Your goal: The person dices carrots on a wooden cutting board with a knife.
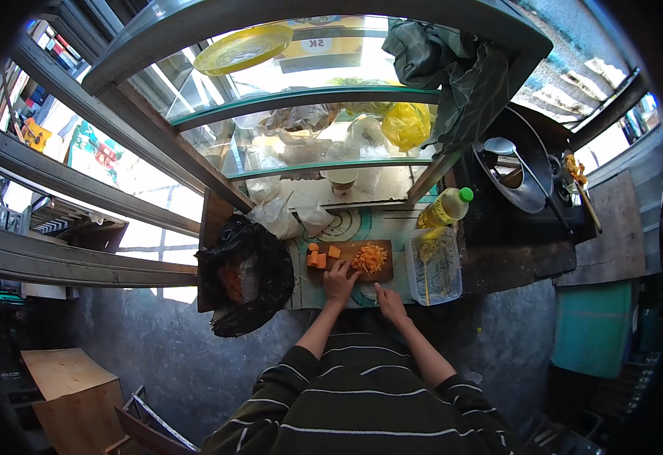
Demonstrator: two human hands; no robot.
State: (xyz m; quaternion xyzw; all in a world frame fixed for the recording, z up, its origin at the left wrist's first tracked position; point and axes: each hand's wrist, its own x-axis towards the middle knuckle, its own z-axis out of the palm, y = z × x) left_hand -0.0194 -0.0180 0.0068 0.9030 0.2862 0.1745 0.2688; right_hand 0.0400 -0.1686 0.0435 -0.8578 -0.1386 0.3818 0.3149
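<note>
A brown wooden cutting board (pixel 387 270) lies on the counter in front of me. Orange carrot chunks (pixel 322 260) sit at its left end, and a pile of finely chopped carrot (pixel 370 258) at its right. My left hand (pixel 339 283) rests on the board's front part, fingers bent down together; whatever is under the fingertips is hidden. My right hand (pixel 390 302) is closed at the board's front edge round a knife, whose pale handle end (pixel 378 287) shows; its blade is hard to make out.
Right of the board stands a clear plastic tub (pixel 435 284) with a yellowish utensil inside. Behind it is a green-capped bottle (pixel 445 209). A black plastic bag (pixel 246 277) lies at left. Glass shelves (pixel 309 98) rise ahead; a wok (pixel 525 178) sits right.
</note>
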